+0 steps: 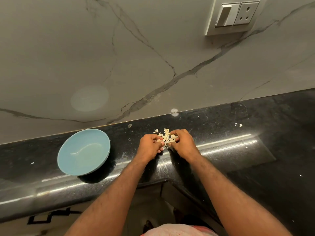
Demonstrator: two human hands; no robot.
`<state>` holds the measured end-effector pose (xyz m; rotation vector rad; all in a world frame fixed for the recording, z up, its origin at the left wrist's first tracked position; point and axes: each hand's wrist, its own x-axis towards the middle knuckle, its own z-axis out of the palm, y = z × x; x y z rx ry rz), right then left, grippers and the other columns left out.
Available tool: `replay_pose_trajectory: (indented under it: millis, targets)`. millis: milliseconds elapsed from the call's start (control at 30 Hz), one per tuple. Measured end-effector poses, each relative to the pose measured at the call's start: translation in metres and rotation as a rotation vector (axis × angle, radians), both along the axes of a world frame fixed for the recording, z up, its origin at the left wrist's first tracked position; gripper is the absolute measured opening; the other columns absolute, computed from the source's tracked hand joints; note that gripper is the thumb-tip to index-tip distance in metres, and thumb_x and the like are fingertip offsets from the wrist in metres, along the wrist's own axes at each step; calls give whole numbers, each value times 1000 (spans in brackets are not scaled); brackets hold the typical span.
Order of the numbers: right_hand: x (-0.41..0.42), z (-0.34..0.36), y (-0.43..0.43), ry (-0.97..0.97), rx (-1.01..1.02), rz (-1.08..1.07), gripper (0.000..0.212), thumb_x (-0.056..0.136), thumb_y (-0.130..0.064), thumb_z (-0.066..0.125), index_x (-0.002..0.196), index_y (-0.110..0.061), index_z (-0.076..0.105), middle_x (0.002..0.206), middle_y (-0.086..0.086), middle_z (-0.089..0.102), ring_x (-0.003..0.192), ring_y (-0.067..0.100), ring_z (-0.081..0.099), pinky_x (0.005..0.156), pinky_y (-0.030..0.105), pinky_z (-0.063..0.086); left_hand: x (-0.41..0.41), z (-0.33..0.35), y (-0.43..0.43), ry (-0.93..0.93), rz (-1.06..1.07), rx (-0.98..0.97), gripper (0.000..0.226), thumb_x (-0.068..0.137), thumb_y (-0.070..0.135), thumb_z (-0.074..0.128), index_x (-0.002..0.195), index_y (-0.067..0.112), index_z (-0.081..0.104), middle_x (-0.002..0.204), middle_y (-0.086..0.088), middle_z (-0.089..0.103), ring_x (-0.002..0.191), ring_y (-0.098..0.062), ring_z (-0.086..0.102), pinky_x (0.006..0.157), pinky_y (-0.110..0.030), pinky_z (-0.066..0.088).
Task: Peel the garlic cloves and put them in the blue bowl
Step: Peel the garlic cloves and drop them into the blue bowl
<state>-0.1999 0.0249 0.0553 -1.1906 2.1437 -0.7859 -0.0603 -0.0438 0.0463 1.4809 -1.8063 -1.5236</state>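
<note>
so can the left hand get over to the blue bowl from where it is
Probably yes: the blue bowl sits just left of the left hand, with nothing standing on the counter between them. That hand is busy pinching garlic, though.

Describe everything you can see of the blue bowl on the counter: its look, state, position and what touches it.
The blue bowl is round, shallow, pale blue all over, smooth and glossy like glazed ceramic, with a curved streak of light inside. Nothing visible lies in it. It stands upright on the dark speckled counter near the marble-look wall, apart from the left hand and right hand, which pinch garlic to its right. Only the counter touches it.
</note>
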Motion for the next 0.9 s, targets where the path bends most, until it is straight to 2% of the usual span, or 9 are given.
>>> replay_pose_trajectory:
  millis: [67, 167, 233, 400, 600, 700, 833, 900]
  targets:
    - [4, 4, -2, -2, -78, 30, 32, 85, -8, 76, 114, -19, 70, 110, -6, 56, 89, 7, 58, 75, 13, 47, 2, 4, 0, 68, 3, 71, 10, 94, 2, 65, 103, 2, 69, 84, -17, 74, 65, -15, 67, 62, -23, 57]
    - [12, 6, -1, -61, -100, 111, 17, 89, -8, 72, 101, -20, 74, 92, -9, 67, 79, 6, 65, 66, 15, 49, 4, 10, 0, 178, 6, 173, 11, 96, -1, 60, 99, 2, 69, 83, -16, 72, 68, -15, 68, 63, -21, 58]
    - [14, 6, 0, -111, -102, 117, 15, 90, -6, 71, 99, -17, 75, 85, -7, 71, 76, 6, 67, 67, 16, 53, 5, 13, 0, 226, 29, 242, 11, 96, -3, 59, 98, 1, 70, 80, -14, 71, 67, -14, 68, 64, -21, 58]
    - [14, 7, 1, -165, -98, 133, 12, 86, -13, 78, 97, -19, 76, 85, -7, 74, 81, 9, 71, 74, 20, 58, 5, 17, 0, 261, 129, 337, 9, 94, 1, 63, 100, -1, 71, 88, -15, 73, 73, -16, 70, 66, -24, 59]
    - [11, 3, 2, -113, -130, 102, 6, 87, -15, 77, 90, -20, 77, 86, -7, 74, 83, 7, 70, 79, 27, 59, 3, 18, 3, 363, 136, 458, 11, 97, 2, 60, 101, 0, 70, 88, -16, 74, 74, -19, 73, 77, -29, 60]
    - [10, 4, 5, -145, -149, 26, 7, 89, -11, 72, 89, -18, 73, 84, -6, 72, 79, 8, 68, 76, 25, 58, 2, 15, 4, 325, 129, 395, 13, 99, 4, 57, 106, 0, 67, 97, -20, 74, 78, -19, 72, 77, -29, 60]
    - [-2, 3, 8, -286, -168, -188, 12, 87, -1, 67, 86, -12, 69, 82, 10, 72, 70, 19, 67, 69, 35, 60, -5, 16, 7, 219, -63, 218, 22, 102, 6, 53, 122, 2, 61, 106, -21, 71, 81, -16, 69, 71, -23, 58]
    - [-5, 3, 11, -356, -160, -241, 14, 89, 2, 65, 88, -11, 69, 82, 13, 72, 68, 18, 67, 63, 28, 59, -8, 18, 9, 168, -169, 139, 27, 103, 7, 51, 129, 5, 58, 106, -18, 70, 84, -15, 68, 72, -22, 58]
